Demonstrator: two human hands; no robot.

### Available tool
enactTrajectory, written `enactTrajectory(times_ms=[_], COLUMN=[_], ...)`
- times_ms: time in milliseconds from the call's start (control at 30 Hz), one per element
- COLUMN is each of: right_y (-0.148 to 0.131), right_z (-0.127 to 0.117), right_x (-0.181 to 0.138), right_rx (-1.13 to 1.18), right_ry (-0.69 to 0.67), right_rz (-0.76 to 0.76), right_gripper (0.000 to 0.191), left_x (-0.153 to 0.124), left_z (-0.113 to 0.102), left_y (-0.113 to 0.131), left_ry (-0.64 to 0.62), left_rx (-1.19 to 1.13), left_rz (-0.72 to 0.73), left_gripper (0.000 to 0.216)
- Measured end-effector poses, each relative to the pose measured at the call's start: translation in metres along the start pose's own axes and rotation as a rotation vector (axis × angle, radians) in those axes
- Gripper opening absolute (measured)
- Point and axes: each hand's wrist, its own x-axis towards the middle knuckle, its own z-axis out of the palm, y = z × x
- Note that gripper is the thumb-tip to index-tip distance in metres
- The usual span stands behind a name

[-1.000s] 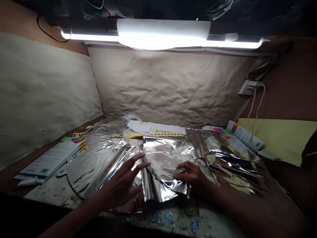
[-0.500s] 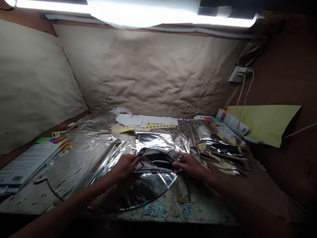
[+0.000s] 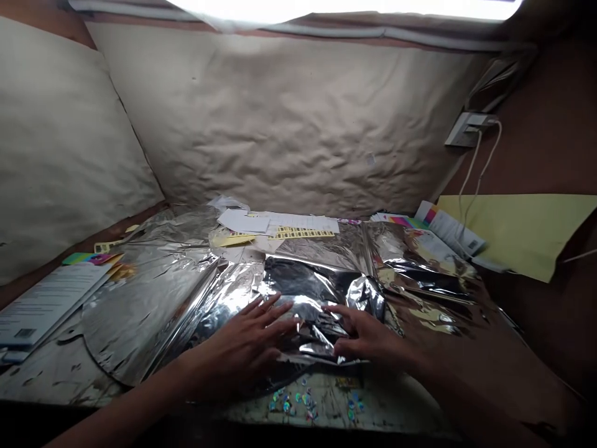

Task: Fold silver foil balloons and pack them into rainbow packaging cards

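A crumpled silver foil sheet (image 3: pixel 317 289) lies folded in the middle of the worktable. My left hand (image 3: pixel 245 345) rests flat on its near left part, fingers spread and pointing right. My right hand (image 3: pixel 368 336) lies on its near right part, fingers stretched toward the left and pressing the foil down. The two hands sit a short gap apart. A larger rounded foil piece (image 3: pixel 140 311) spreads out to the left of them.
More foil sheets (image 3: pixel 420 267) lie to the right. White and yellow papers (image 3: pixel 280 225) sit at the back, a printed card (image 3: pixel 41 302) at the left, yellow paper (image 3: pixel 522 233) at the right. Shiny confetti (image 3: pixel 303 401) dots the table's near edge. Brown paper (image 3: pixel 280 124) covers the walls.
The foil's folded flap has been turned and laid flat. Both hands moved from gripping its edges to lying spread on top of it. The view tilted slightly downward.
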Motion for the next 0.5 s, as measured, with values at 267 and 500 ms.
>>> enactTrajectory(times_ms=[267,500], right_y=[0.017,0.028], right_z=[0.019,0.022], right_x=[-0.052,-0.059], right_rx=[-0.765,-0.942], right_ry=[0.431,0.215], right_rz=[-0.541,-0.535], right_gripper=[0.065,0.048], left_x=[-0.011,0.006], left_z=[0.015,0.008], left_y=[-0.001,-0.003], left_ry=[-0.166,-0.1], left_rx=[-0.05,-0.07], left_rz=[0.002,0.016], left_gripper=[0.074,0.072])
